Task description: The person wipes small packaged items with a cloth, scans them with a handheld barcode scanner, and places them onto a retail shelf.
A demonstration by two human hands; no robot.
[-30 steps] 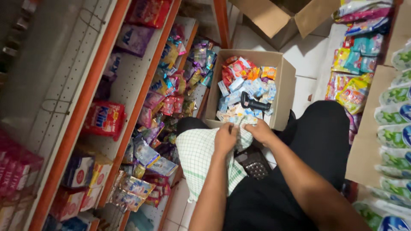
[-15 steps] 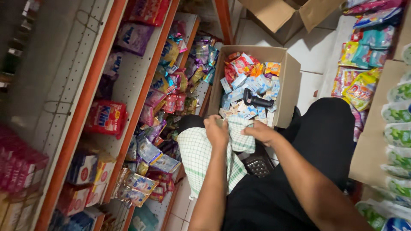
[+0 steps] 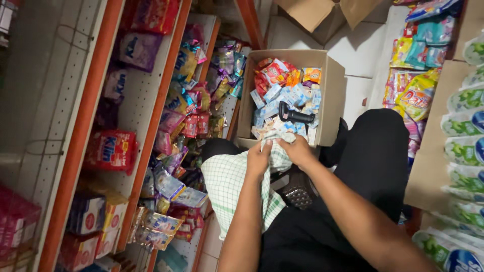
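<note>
Head view, looking down at your lap. Your left hand (image 3: 258,157) and right hand (image 3: 298,151) met at the near edge of the cardboard box (image 3: 333,95), both closed in a pinching grip on the upper end of a green-checked cloth (image 3: 229,186). The cloth lay draped over your left knee and hung toward the floor, so the two-handed hold probably served to gather or bunch its top edge, which sat just against the box rim; the fingers were curled into the fabric and nothing else was visible in either grip. The box stood on the tiled floor directly in front of your knees, within easy reach, and was filled with small sachets and packets (image 3: 282,85) in red, orange and pale blue. A black handheld scanner (image 3: 294,115) lay on top of those packets, just beyond your hands. A dark woven pouch (image 3: 296,189) rested on your lap under the right forearm. To your left, orange-framed shelves (image 3: 151,131) carried hanging sachet strips and boxed goods, close against your left knee. To your right, stacked green and yellow packs (image 3: 466,151) lined the aisle, and a second open carton (image 3: 322,12) sat farther ahead. The space was narrow: shelves, stock and box hemmed your legs on three sides.
</note>
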